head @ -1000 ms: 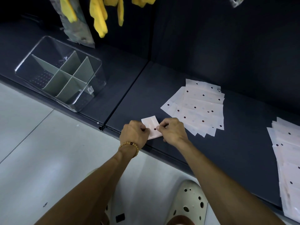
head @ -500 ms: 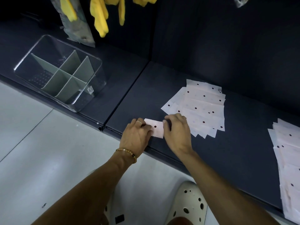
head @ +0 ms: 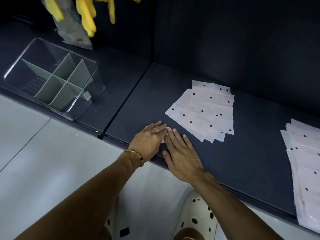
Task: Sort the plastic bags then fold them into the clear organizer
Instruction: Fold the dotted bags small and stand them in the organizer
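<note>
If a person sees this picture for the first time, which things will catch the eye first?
Probably the left hand and right hand, pressed flat side by side on a small folded bag at the dark shelf's front edge. Next, the fanned stack of dotted bags just behind them, and the clear organizer far left.

Dark shelf (head: 142, 94), split by a seam left of centre. Clear organizer (head: 52, 80) (grey dividers inside) far left; fanned stack of dotted plastic bags (head: 207, 111) right of centre. Second stack (head: 304, 170) at right edge, partly cut off.
</note>
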Demonstrator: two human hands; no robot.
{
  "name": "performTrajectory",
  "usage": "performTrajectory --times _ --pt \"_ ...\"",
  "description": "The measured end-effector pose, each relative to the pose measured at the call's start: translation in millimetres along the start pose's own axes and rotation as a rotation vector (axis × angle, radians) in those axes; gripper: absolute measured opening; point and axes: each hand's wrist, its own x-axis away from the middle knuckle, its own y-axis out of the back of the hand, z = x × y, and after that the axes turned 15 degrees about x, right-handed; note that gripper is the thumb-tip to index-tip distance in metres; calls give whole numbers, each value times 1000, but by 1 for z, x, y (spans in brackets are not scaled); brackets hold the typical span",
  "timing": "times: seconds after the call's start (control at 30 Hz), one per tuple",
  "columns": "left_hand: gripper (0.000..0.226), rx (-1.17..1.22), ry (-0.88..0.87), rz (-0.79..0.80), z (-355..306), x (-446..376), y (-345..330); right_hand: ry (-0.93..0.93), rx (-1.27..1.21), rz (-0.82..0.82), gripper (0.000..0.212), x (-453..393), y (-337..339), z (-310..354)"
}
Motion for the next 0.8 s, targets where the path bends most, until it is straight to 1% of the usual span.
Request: performTrajectory --times 0.13,0.23,0.37,0.43,0.5,0.57,0.6,0.67,0.8 --pt "49 63 -11 -19 9 -2 -7 -1 0 -24 66 1 1 0" --pt "47 77 -17 -24 20 3 -1 -15 -9 -36 63 1 2 2" --pt "42 97 60 -131 40 28 14 -16 -1 -35 61 2 4 2" --pt "41 109 113 -155 47 35 21 -12 -1 -29 60 2 4 3" --pt "39 155 213 -218 43 30 27 -7 -1 -31 60 2 4 2" --pt "36 193 253 -281 30 17 30 -3 -7 -32 60 2 5 2" --pt "35 197 242 -265 22 9 29 -4 -17 -35 60 2 5 1" --pt "31 188 235 -176 10 -5 26 -2 -39 -32 60 2 5 1" --pt "19 163 346 -63 5 -22 29 24 -129 16 64 -1 6 -3"
